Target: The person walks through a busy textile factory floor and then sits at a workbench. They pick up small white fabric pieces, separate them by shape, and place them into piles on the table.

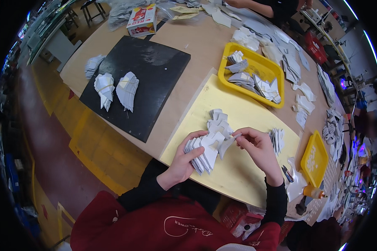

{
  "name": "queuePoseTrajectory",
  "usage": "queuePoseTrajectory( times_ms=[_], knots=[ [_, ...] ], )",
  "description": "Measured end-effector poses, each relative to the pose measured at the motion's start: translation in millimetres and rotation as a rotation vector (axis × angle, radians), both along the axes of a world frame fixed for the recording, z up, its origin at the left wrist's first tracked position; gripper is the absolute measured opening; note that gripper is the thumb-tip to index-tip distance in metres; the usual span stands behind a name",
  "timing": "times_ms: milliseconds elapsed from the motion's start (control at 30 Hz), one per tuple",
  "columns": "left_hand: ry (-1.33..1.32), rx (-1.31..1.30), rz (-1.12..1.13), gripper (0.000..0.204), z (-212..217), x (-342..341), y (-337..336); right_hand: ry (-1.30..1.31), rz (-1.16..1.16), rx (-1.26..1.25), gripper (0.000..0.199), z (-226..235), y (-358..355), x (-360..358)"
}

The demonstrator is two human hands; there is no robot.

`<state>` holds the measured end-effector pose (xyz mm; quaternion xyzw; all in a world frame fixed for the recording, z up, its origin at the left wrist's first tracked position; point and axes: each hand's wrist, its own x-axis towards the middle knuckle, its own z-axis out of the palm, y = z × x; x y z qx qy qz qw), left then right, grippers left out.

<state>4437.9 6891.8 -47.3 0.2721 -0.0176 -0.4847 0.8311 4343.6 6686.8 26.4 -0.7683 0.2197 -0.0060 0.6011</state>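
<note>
My left hand (181, 162) is closed around a fanned stack of white, grey-edged cut pieces (202, 153), thumb on top, above a pale yellow sheet (247, 175). At the stack's right side, my right hand (259, 151) pinches the end of a single curved white piece (227, 146) between thumb and fingers. Just beyond the stack lies a loose spread of similar pieces (218, 120), partly hidden by the held ones. Close to my right hand, on the sheet's right part, rests another small stack (277, 140).
A yellow tray (222, 69) of stacked pieces stands at the far right of the sheet. Two banded bundles (127, 90) lie on a black board (151, 83) at left. Thread snips (287, 173), an orange-capped bottle (314, 192) and a smaller yellow tray (314, 157) are at right. Someone's arm (255, 6) shows across the table.
</note>
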Motion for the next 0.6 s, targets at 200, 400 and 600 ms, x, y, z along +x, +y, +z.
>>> queuePoseTrajectory(
  times_ms=[200, 400, 600],
  knots=[
    [0.044, -0.073, 0.025, 0.054, -5.2, 9.6, 2.6, -0.058, 0.126, -0.166, 0.014, 0.6, 7.1, 13.8],
    [-0.073, 0.036, 0.023, 0.048, -8.7, 6.4, 3.3, -0.078, 0.034, 0.000, 0.017, -5.4, 20.7, 21.1],
    [-0.087, 0.072, 0.056, 0.049, -12.1, 4.9, 2.6, -0.047, -0.059, 0.119, 0.019, -11.9, 22.6, 24.4]
  ],
)
